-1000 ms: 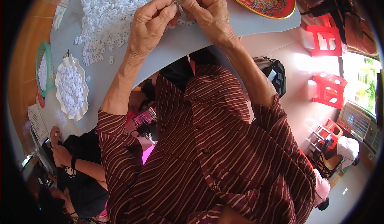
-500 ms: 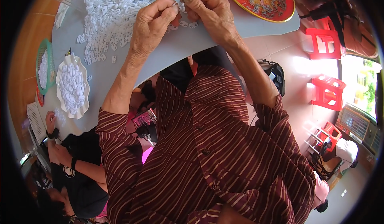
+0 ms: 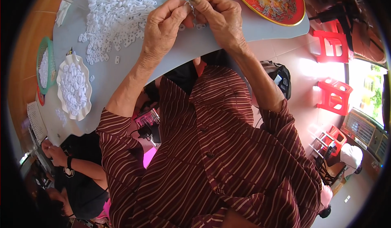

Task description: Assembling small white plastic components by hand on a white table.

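Free way: grey table [image 3: 106,87] between left forearm [image 3: 129,81] and scalloped dish [image 3: 84,112], except one loose piece [image 3: 92,78] | Left hand [image 3: 165,26]: white pile [image 3: 116,16] lies just beside, blocking left side | Right hand [image 3: 223,20]: red tray [image 3: 299,10] is near, on right side

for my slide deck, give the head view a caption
Left hand and right hand pinch a tiny piece over a grey table strewn with white pieces.

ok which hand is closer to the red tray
Right. The right hand is just left of the red tray, apart from it; the left hand is farther left, beyond the right hand.
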